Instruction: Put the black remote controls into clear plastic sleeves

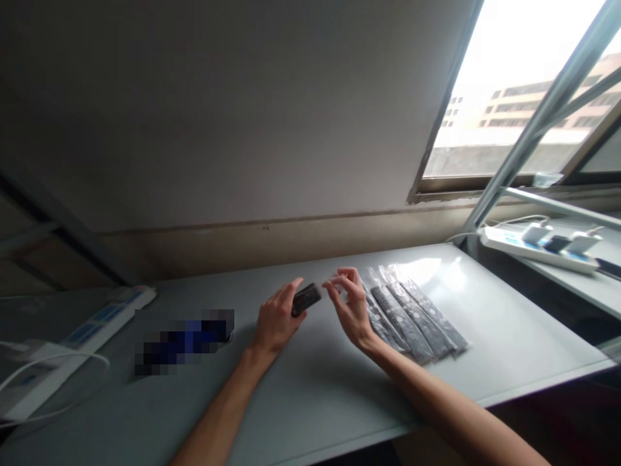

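My left hand [275,320] is closed round a small dark remote control [306,298], held just above the grey table [310,382]. My right hand [350,304] hovers close to the remote's right end, with its fingertips pinched on what looks like clear plastic wrapping [336,281]. Several dark remotes in clear bags [412,317] lie side by side on the table, directly right of my right hand.
A white power strip [72,343] with a white cable lies at the table's left. A blurred dark-blue object [187,340] sits left of my left hand. Another power strip with plugged-in chargers [538,249] rests on the bench at right, under a window.
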### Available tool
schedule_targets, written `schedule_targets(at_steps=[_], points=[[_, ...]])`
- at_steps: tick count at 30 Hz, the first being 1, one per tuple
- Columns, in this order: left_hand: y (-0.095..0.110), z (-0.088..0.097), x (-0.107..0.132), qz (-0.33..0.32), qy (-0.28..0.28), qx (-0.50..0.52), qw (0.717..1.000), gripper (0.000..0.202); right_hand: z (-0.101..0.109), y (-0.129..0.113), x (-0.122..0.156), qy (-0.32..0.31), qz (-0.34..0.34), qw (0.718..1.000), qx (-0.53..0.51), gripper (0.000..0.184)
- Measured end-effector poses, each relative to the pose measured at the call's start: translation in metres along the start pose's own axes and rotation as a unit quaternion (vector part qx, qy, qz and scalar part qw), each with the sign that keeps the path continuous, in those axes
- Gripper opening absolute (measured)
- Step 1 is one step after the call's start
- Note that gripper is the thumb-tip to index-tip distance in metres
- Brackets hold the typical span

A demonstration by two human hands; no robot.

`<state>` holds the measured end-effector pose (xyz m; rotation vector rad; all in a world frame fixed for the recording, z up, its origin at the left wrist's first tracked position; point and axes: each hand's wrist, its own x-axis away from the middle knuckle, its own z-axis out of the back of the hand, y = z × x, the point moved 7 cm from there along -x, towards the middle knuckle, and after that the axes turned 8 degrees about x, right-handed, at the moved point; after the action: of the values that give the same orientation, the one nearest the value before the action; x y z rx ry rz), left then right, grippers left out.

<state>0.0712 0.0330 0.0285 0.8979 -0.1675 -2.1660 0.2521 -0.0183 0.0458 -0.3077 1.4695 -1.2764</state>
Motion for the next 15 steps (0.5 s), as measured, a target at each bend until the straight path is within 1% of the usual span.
schedule_targets(at_steps=[2, 5, 7, 9, 11, 12, 15], points=[[0.003, -0.003, 0.000, 0.002, -0.019, 0.024, 1.000, 0.062, 0.006, 0.009, -0.008, 0.023, -0.030, 0.999, -0.008, 0.020], [0.008, -0.007, 0.000, 0.009, -0.051, 0.062, 0.997, 0.065, 0.012, 0.029, -0.016, 0.049, -0.083, 0.995, -0.035, 0.027], [0.009, -0.010, 0.000, 0.023, -0.073, 0.073, 0.994, 0.068, 0.012, 0.044, -0.020, 0.048, -0.119, 0.989, -0.077, 0.031], [0.008, -0.013, 0.001, 0.041, -0.100, 0.063, 0.992, 0.067, 0.009, 0.053, -0.022, 0.033, -0.138, 0.981, -0.134, 0.038], [0.005, -0.017, 0.001, 0.054, -0.122, 0.036, 0.990, 0.064, 0.006, 0.054, -0.022, 0.017, -0.133, 0.976, -0.170, 0.050], [0.003, -0.017, 0.001, 0.058, -0.125, 0.022, 0.990, 0.063, 0.005, 0.053, -0.022, 0.011, -0.124, 0.978, -0.169, 0.055], [-0.003, -0.015, 0.000, 0.070, -0.108, -0.008, 0.992, 0.060, 0.004, 0.046, -0.017, 0.002, -0.093, 0.990, -0.102, 0.058]])
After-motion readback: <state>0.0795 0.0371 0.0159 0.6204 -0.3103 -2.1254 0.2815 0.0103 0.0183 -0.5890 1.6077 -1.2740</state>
